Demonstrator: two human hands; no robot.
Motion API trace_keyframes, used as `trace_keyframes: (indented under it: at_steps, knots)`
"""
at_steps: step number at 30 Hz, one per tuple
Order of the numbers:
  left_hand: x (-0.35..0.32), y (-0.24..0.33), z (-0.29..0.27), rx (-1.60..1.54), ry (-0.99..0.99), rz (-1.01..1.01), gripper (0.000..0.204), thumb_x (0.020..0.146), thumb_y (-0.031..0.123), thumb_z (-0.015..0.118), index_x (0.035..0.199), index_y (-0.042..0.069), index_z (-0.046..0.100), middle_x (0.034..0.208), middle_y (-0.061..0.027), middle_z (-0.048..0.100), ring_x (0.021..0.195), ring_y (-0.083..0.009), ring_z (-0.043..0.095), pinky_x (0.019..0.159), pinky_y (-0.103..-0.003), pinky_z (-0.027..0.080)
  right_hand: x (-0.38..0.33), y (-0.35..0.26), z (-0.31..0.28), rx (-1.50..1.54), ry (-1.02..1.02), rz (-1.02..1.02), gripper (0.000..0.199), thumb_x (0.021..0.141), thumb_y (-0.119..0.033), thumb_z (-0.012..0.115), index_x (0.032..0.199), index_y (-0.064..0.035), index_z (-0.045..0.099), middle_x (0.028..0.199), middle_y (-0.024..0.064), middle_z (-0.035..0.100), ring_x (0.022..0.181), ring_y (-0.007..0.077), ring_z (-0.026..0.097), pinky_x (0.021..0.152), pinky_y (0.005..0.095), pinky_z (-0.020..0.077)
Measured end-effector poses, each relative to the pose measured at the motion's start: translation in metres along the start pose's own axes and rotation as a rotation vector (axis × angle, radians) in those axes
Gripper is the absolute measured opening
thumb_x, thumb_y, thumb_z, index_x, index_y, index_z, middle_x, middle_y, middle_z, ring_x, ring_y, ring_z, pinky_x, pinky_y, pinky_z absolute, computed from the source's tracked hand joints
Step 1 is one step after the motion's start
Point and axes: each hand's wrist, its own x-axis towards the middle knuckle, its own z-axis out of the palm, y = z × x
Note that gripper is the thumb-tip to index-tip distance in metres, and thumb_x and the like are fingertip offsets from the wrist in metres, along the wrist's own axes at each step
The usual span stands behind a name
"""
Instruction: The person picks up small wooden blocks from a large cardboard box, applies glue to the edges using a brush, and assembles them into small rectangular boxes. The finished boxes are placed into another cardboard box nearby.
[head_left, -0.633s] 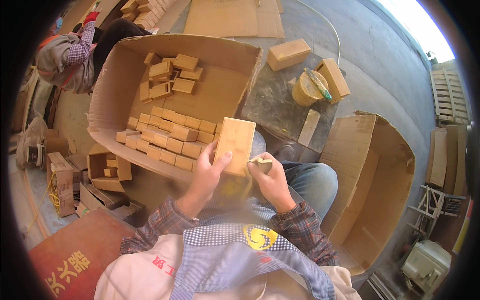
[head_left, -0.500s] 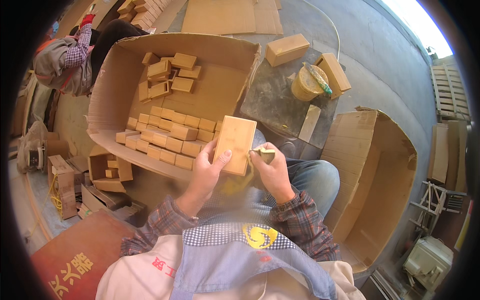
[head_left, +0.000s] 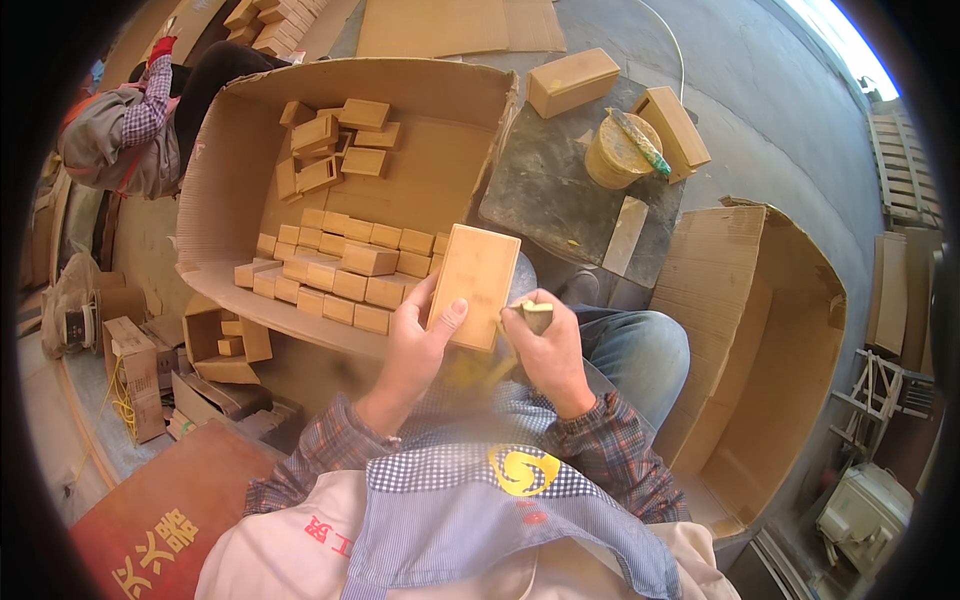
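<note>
My left hand [head_left: 412,350] grips a pale wooden box [head_left: 475,283] by its lower left side, thumb on the broad flat face. Close to the box's lower right edge is my right hand [head_left: 553,355], closed around a small folded piece of sandpaper [head_left: 538,318], dark on one side and yellowish at its edge. Whether the sandpaper touches the box I cannot tell. Just beyond my left hand, a large cardboard carton [head_left: 435,165] holds many similar wooden boxes [head_left: 368,260], some in rows at the near side, others in a loose pile farther back.
A dark work surface [head_left: 545,185] carries a round tub [head_left: 612,165] with a green-handled tool [head_left: 640,142] across it, two larger wooden boxes and a flat strip. Another carton [head_left: 715,310] stands at my right. A co-worker [head_left: 125,140] sits at far left.
Both hands keep their holds. The right hand has shifted slightly right and down from the box's edge. The whole view has also moved a little.
</note>
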Motion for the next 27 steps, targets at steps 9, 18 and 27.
trace_keyframes:
  at_steps: [9,18,27]
  knots:
    - [-0.006,-0.001,0.004,0.085,-0.012,0.061,0.067,0.101,0.017,0.071,0.154,-0.01,0.042,0.14,-0.0161,0.062,0.126,-0.0181,0.06,0.107,-0.032,0.049,0.013,0.007,-0.011,0.09,-0.101,0.236,0.011,0.095,-0.011,0.069,0.089,-0.0034,0.064,0.075,-0.005,0.059,0.066,0.0039,0.052,0.057,0.0237,0.0423]
    - [-0.003,-0.005,0.002,0.031,0.0,0.051,0.061,0.103,0.013,0.068,0.153,-0.01,0.043,0.143,-0.0155,0.06,0.129,-0.019,0.059,0.11,-0.033,0.047,-0.049,0.014,-0.013,0.155,-0.184,0.304,0.011,0.097,-0.013,0.071,0.095,-0.0026,0.067,0.081,-0.0045,0.062,0.075,0.0041,0.056,0.066,0.0237,0.0456]
    - [-0.003,-0.001,0.004,0.026,-0.003,0.039,0.06,0.103,0.013,0.068,0.153,-0.009,0.044,0.143,-0.0148,0.06,0.13,-0.0191,0.059,0.11,-0.034,0.047,-0.029,0.008,-0.009,0.074,-0.124,0.175,0.02,0.093,-0.017,0.075,0.088,0.0003,0.066,0.076,0.0032,0.068,0.067,0.0088,0.06,0.06,0.0286,0.0475]
